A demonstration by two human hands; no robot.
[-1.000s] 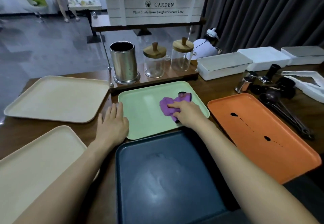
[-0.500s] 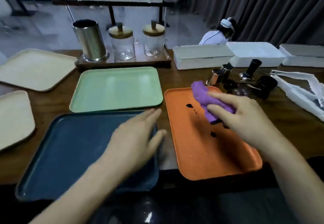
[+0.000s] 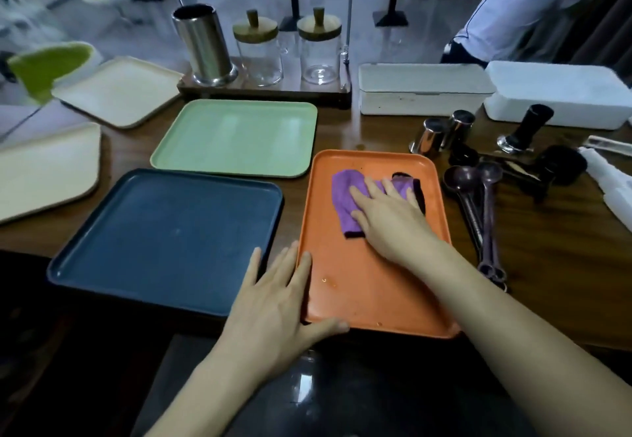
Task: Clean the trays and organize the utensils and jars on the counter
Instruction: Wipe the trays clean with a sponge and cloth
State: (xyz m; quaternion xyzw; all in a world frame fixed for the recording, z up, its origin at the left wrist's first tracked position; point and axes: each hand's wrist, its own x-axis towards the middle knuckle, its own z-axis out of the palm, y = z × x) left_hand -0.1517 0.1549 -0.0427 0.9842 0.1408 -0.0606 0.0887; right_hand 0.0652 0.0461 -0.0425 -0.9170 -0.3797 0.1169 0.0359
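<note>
My right hand (image 3: 393,217) lies flat on a purple cloth (image 3: 343,197), pressing it onto the far half of the orange tray (image 3: 345,286). A dark smear (image 3: 398,175) shows just beyond the cloth. My left hand (image 3: 273,306) rests on the tray's near left corner, fingers spread, thumb along the front rim. Left of it sit the dark blue tray (image 3: 164,235) and the green tray (image 3: 236,137). Two cream trays (image 3: 119,89) (image 3: 41,170) lie at the far left. Dark measuring spoons (image 3: 478,204) lie right of the orange tray.
A steel utensil holder (image 3: 203,46) and two glass jars with wooden lids (image 3: 258,50) (image 3: 319,46) stand on a wooden stand at the back. White lidded boxes (image 3: 424,89), steel cups (image 3: 441,134), a black tamper (image 3: 526,127) and white cloth (image 3: 612,183) fill the right side. A person (image 3: 523,9) stands behind the counter.
My right hand carried the purple cloth off the green tray and has pressed it down on the orange tray. My left hand moved from the green tray to the orange tray's corner.
</note>
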